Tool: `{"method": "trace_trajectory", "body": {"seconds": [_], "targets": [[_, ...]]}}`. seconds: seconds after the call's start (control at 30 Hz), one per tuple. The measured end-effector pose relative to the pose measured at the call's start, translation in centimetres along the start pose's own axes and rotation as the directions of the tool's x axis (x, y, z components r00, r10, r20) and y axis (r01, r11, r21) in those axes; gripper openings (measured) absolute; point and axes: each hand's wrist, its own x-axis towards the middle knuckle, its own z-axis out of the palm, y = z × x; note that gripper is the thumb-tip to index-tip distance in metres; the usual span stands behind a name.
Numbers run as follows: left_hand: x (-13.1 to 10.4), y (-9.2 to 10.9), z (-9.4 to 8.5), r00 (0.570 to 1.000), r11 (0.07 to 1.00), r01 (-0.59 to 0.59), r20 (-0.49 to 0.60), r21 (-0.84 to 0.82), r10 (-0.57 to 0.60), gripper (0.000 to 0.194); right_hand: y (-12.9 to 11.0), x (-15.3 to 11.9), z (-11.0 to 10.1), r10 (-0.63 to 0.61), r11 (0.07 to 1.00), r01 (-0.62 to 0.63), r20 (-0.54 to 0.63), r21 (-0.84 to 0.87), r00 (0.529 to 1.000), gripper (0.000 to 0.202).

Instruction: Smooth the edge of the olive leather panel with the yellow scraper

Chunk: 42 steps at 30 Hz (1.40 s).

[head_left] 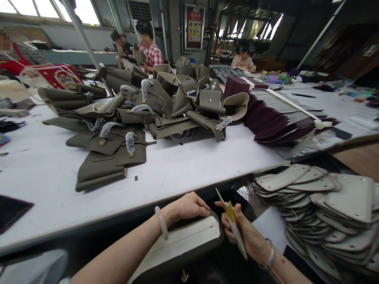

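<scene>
Fingers of the left hand point(189, 206) curl over a panel point(189, 240); right hand point(245, 232) grips a tool point(233, 223).

— What is showing around the room?

— A long white worktable point(183, 165) is stretching from nine o'clock toward three o'clock. Daylight is coming through skylight windows point(53, 8) at eleven o'clock, and more windows point(254, 27) are glowing at one o'clock.

— And the walls?

— A red poster point(194, 26) is hanging on a grey pillar at twelve o'clock. The far right, at two o'clock, is lying in shadow.

— Anyone else?

— People are sitting at the far tables: one in a checked shirt point(152, 53) at twelve o'clock, another point(243, 59) at one o'clock. A slanted metal post point(85, 39) is rising at eleven o'clock.
</scene>
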Motion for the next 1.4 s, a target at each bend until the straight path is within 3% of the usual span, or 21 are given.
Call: {"method": "trace_trajectory", "body": {"seconds": [0.07,0.27,0.47,0.63,0.7,0.8,0.87,0.93,1.0,1.03,1.17,1.27,1.4], "targets": [[0.2,0.1,-0.2,1.0,1.0,0.021,0.002,0.002,-0.021,0.033,0.0,0.7,0.5,-0.019,0.995,0.016,0.036,0.095,0.999,0.064],[0.9,0.8,-0.2,0.998,0.996,0.067,0.015,0.05,-0.068,0.033,-0.2,1.9,1.0,-0.024,0.996,0.023,0.009,0.083,1.0,0.07],[0.1,1.3,0.2,0.996,0.99,0.086,-0.045,0.109,-0.082,0.027,1.3,3.7,1.8,-0.051,0.96,-0.016,-0.233,-0.279,0.971,0.062],[-1.1,1.0,-1.7,0.998,0.997,0.062,-0.023,0.052,-0.061,0.017,2.0,5.6,1.2,-0.073,0.862,-0.024,-0.17,-0.506,0.983,0.068],[-3.3,0.3,-3.3,0.997,1.0,0.029,-0.065,0.006,-0.029,0.023,1.3,6.2,0.5,-0.086,0.791,-0.009,-0.126,-0.612,0.988,0.067],[-9.0,-1.8,-5.1,0.966,0.997,-0.036,-0.256,-0.072,0.016,0.036,-0.6,6.5,-0.9,-0.089,0.646,0.026,-0.041,-0.763,0.995,0.07],[-13.4,-4.1,-4.9,0.906,0.988,-0.072,-0.423,-0.14,0.006,0.042,-2.3,6.3,-1.6,-0.09,0.559,0.097,0.055,-0.824,0.994,0.083],[-17.0,-6.9,-3.2,0.824,0.968,-0.094,-0.564,-0.234,-0.056,0.05,-3.9,6.0,-1.5,-0.104,0.516,0.186,0.155,-0.836,0.982,0.089],[-19.0,-9.5,-0.5,0.753,0.934,-0.104,-0.64,-0.343,-0.152,0.06,-5.0,5.6,0.0,-0.077,0.458,0.252,0.245,-0.852,0.967,0.069],[-19.5,-10.6,0.9,0.737,0.912,-0.115,-0.65,-0.393,-0.187,0.064,-5.4,5.5,1.2,-0.049,0.387,0.268,0.27,-0.882,0.962,0.057],[-19.2,-12.8,5.3,0.666,0.766,-0.272,-0.688,-0.583,-0.287,0.07,-5.5,5.8,7.3,-0.009,-0.072,0.384,0.386,-0.92,0.923,0.05],[-19.0,-12.9,6.2,0.634,0.642,-0.398,-0.702,-0.655,-0.324,0.06,-5.4,6.8,10.9,0.035,-0.247,0.533,0.542,-0.809,0.84,0.044],[-19.3,-12.9,6.0,0.625,0.633,-0.467,-0.737,-0.618,-0.259,0.046,-5.6,8.1,14.2,0.023,-0.336,0.618,0.65,-0.711,0.76,0.036]]}}
